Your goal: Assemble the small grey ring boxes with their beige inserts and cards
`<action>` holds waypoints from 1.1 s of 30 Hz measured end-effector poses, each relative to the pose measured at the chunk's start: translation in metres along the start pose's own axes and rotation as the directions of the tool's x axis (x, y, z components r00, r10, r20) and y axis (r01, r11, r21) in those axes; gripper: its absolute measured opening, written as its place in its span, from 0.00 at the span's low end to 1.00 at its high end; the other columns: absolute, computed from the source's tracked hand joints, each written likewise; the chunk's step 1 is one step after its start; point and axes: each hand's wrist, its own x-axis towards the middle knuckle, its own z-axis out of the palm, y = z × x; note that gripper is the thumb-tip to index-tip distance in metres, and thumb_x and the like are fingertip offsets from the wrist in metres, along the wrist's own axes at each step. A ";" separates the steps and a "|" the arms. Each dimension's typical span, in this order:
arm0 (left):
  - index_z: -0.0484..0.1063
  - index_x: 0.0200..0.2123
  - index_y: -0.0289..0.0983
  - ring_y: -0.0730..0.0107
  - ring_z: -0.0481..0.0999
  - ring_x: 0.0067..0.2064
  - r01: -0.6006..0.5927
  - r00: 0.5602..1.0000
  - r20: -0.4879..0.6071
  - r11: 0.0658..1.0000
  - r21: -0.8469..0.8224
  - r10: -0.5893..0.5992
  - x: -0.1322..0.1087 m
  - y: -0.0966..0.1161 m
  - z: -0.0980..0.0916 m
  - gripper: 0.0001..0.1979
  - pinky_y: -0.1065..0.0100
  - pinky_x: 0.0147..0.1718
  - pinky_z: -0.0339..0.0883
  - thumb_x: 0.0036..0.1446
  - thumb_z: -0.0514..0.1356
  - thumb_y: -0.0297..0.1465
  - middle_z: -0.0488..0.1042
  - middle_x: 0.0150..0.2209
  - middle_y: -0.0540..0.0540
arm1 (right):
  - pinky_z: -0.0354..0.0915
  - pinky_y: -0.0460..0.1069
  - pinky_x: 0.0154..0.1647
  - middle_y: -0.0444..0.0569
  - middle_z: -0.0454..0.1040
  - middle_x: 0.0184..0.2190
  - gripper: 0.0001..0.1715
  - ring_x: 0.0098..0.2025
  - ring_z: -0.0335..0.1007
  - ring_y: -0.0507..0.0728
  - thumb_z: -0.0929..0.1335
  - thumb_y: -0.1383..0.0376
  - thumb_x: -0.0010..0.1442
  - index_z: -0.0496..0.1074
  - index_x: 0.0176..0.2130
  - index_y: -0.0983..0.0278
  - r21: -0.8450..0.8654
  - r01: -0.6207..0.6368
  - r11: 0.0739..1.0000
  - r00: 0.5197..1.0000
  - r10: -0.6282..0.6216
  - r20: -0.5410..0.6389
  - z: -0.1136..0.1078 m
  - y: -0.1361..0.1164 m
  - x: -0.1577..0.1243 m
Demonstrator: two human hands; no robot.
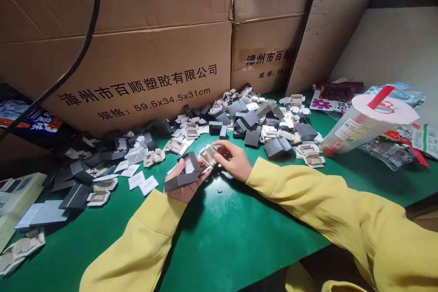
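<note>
My left hand (187,193) is closed around a small dark-grey hinged box (181,182), which stands open with its white inside showing. A beige and white box liner (207,156) is pinched in my right hand (235,160), right beside the open box. The left fingers reach under the liner; whether they touch it I cannot tell. On the green table (239,237) below my hands lies a tiny gold-and-dark piece (219,190), too small to name. Two white folded cards (143,183) rest left of my left hand.
A heap of dark boxes and pale liners (249,118) lies behind my hands, and another pile (82,171) is at the left. Cardboard cartons (153,68) wall off the back. A lidded cup with a red straw (356,123) stands at the right near plastic wrappers (393,146).
</note>
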 end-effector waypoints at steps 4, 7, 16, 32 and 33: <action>0.73 0.32 0.34 0.56 0.77 0.39 -0.006 1.000 0.013 1.000 0.017 0.006 -0.001 0.000 0.000 0.16 0.52 0.44 0.70 0.59 0.49 0.34 0.77 0.31 0.42 | 0.63 0.44 0.28 0.44 0.68 0.30 0.07 0.29 0.64 0.49 0.64 0.65 0.54 0.66 0.36 0.63 0.003 0.028 1.000 0.999 -0.028 -0.022 0.000 -0.001 0.000; 0.74 0.31 0.33 0.54 0.77 0.39 -0.011 1.000 0.003 1.000 0.024 0.011 -0.001 0.000 0.000 0.17 0.51 0.43 0.69 0.59 0.48 0.35 0.77 0.31 0.42 | 0.63 0.44 0.29 0.45 0.67 0.30 0.03 0.30 0.63 0.50 0.64 0.65 0.55 0.66 0.32 0.63 -0.023 0.087 0.996 0.996 -0.088 -0.012 -0.001 -0.002 0.000; 0.75 0.34 0.32 0.56 0.75 0.43 -0.044 0.992 0.119 0.996 0.082 0.034 -0.005 -0.005 0.002 0.16 0.54 0.46 0.68 0.58 0.51 0.35 0.77 0.37 0.41 | 0.65 0.51 0.45 0.52 0.66 0.46 0.06 0.49 0.63 0.57 0.67 0.61 0.53 0.68 0.31 0.62 -0.107 0.187 0.977 0.982 -0.184 0.035 -0.003 -0.005 -0.003; 0.74 0.41 0.33 0.49 0.66 0.55 -0.056 0.976 0.219 0.982 0.180 0.015 -0.001 -0.006 -0.008 0.17 0.55 0.50 0.66 0.54 0.56 0.39 0.71 0.51 0.41 | 0.68 0.49 0.36 0.51 0.70 0.42 0.07 0.41 0.67 0.55 0.64 0.66 0.55 0.70 0.28 0.62 -0.096 0.174 0.980 0.985 -0.174 0.004 0.000 -0.003 -0.002; 0.74 0.41 0.33 0.49 0.66 0.54 -0.054 0.972 0.236 0.978 0.203 0.004 0.000 -0.007 -0.011 0.18 0.55 0.49 0.66 0.53 0.57 0.39 0.70 0.51 0.40 | 0.68 0.50 0.38 0.51 0.71 0.41 0.06 0.42 0.67 0.55 0.64 0.66 0.54 0.70 0.27 0.62 -0.119 0.188 0.975 0.982 -0.190 -0.004 0.001 -0.002 -0.002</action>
